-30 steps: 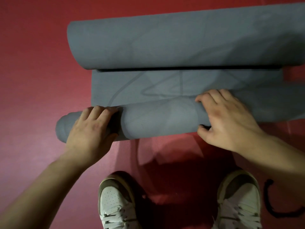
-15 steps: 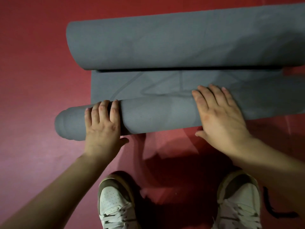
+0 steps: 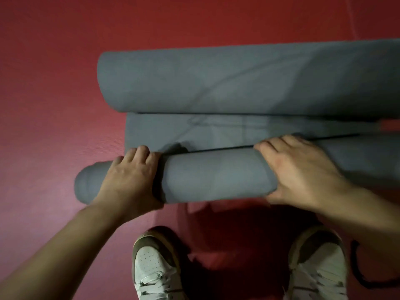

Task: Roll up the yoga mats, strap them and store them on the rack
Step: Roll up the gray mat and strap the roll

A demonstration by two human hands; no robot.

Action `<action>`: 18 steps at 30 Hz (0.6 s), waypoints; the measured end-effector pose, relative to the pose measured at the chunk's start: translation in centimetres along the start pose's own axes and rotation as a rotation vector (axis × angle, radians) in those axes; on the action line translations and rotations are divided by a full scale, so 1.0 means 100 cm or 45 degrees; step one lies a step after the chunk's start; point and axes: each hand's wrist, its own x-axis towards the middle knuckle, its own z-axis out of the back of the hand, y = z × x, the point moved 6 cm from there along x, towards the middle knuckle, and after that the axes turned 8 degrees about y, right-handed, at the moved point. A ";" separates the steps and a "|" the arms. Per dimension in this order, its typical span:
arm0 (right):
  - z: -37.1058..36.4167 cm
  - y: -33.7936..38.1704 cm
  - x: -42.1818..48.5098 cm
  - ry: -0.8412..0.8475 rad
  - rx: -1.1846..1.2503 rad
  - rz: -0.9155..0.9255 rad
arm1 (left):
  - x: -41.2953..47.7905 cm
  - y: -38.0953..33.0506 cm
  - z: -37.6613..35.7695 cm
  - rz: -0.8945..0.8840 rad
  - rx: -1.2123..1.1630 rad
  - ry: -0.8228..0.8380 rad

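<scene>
Yoga mat [image 3: 216, 176], 2 rolls, L hand [image 3: 132, 176], R hand [image 3: 300, 172] grip nearer

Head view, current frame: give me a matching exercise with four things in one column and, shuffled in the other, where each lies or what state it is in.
Things:
1. near roll
2. far roll
3. flat strip of mat
4. black cord

Places or states:
A. on the red floor beside the right shoe
B. gripped by the left hand and the right hand
C. untouched, farthest from the person
D. spread between the two rolls

Pairs: 1-B; 2-C; 3-D; 4-A
</scene>
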 end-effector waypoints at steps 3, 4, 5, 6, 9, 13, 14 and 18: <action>-0.013 0.006 -0.006 0.231 0.028 0.024 | -0.008 -0.001 -0.010 -0.074 -0.011 0.076; -0.013 0.006 -0.006 0.251 0.040 0.029 | -0.008 0.000 -0.011 -0.083 -0.028 0.095; -0.013 0.005 -0.004 0.269 0.051 0.033 | -0.006 0.000 -0.011 -0.092 -0.045 0.121; -0.012 0.004 -0.001 0.293 0.060 0.038 | -0.004 0.001 -0.011 -0.107 -0.066 0.152; -0.013 0.000 0.007 0.370 0.108 0.055 | 0.003 0.005 -0.011 -0.134 -0.213 0.240; -0.013 -0.007 0.011 0.439 0.254 0.065 | 0.009 0.012 -0.009 -0.141 -0.440 0.288; -0.012 -0.009 0.012 0.458 0.268 0.056 | 0.010 0.013 -0.009 -0.143 -0.477 0.293; -0.011 -0.015 0.014 0.422 0.261 0.000 | 0.011 0.017 -0.005 -0.132 -0.500 0.228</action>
